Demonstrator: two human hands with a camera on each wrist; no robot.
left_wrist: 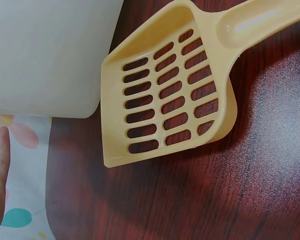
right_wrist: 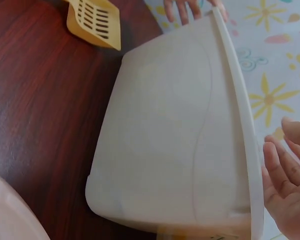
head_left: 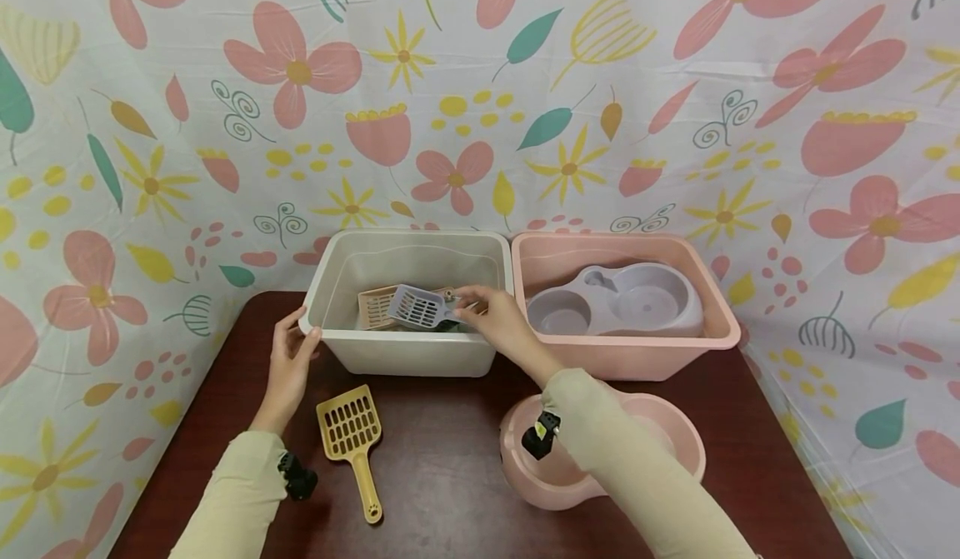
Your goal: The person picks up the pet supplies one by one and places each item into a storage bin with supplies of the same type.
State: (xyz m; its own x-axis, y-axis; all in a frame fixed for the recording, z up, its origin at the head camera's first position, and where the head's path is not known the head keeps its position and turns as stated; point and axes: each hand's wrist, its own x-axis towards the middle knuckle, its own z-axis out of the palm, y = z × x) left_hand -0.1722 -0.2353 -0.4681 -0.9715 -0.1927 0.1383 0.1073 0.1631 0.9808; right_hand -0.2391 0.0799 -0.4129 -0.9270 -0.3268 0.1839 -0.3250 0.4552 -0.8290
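Note:
My left hand (head_left: 291, 351) touches the left front corner of a whitish litter box (head_left: 408, 357), thumb in front and the fingers along the outer side. Over that box's right front rim reaches my right hand (head_left: 491, 317). Its fingertips are at the handle end of a small grey slotted litter scoop (head_left: 420, 307); in the right wrist view the thumb and fingers stand apart with nothing visible between them. Under the grey scoop lies a beige slotted scoop (head_left: 373, 307). A yellow litter scoop (head_left: 351, 426) rests on the table, near my left forearm.
To the right stands a pink litter box (head_left: 637, 355) holding a grey double pet bowl (head_left: 652, 296). A pink double bowl (head_left: 555, 492) sits on the dark table (head_left: 442, 451), partly under my right forearm. Behind everything hangs a flowered cloth (head_left: 457, 67).

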